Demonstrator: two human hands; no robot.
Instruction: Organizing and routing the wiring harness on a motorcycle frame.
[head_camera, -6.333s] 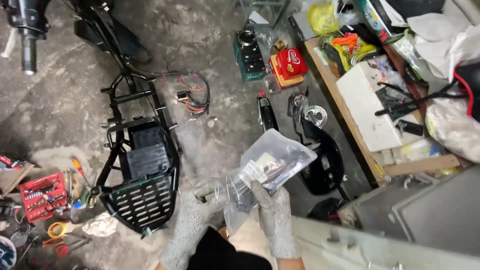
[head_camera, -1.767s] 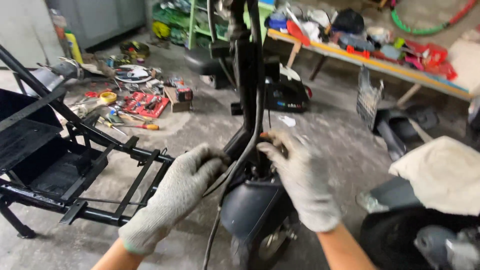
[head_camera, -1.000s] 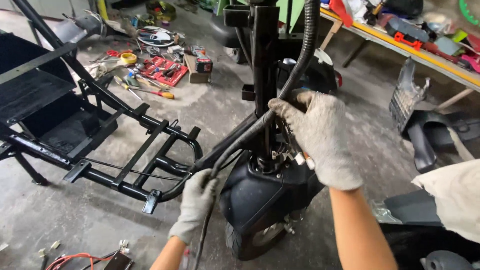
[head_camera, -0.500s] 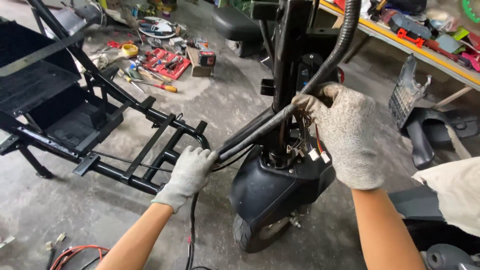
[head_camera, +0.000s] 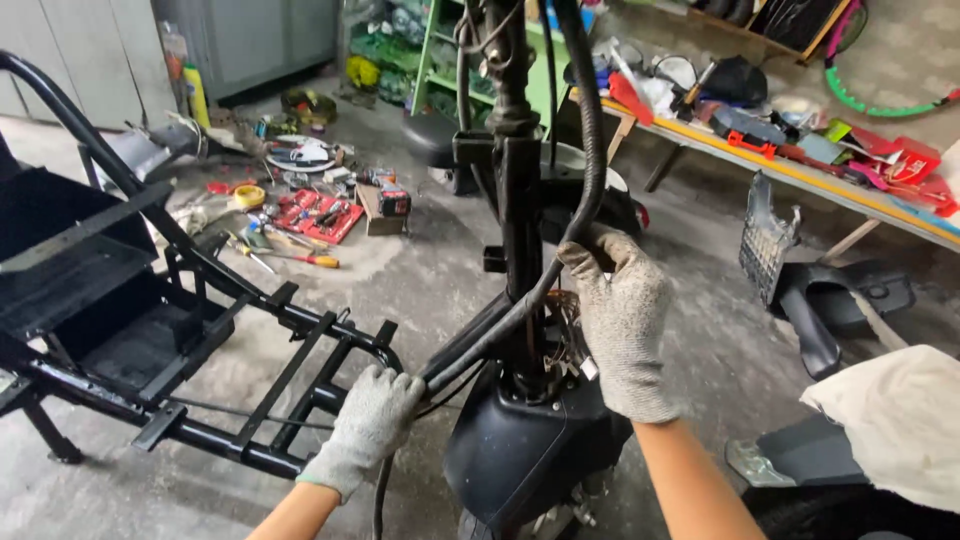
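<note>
The thick black cable sleeve (head_camera: 520, 320) runs down from the top of the scooter's steering column (head_camera: 520, 190), curves past the front of it and slopes low to the left, toward the bare black frame (head_camera: 250, 340). Both gloved hands have it. The right hand (head_camera: 625, 330) is up at the bend beside the column, fingers (head_camera: 585, 262) curled tight over the sleeve, back of the glove facing up, forearm rising steeply from the lower right. The left hand (head_camera: 370, 420) sits lower and to the left, at the sleeve's bottom stretch, fingers (head_camera: 395, 385) closed round it where it meets the frame's rear crossbars; that forearm comes in from the bottom edge, wrist slightly bent. Between the two hands the sleeve lies taut and straight. Under the right hand a tangle of coloured wires (head_camera: 565, 330) shows above the black front fender (head_camera: 525, 450). Tools, among them a screwdriver (head_camera: 300, 258), lie scattered on the concrete floor (head_camera: 420, 270) behind, and a cluttered counter (head_camera: 800, 175) stands to the right.
</note>
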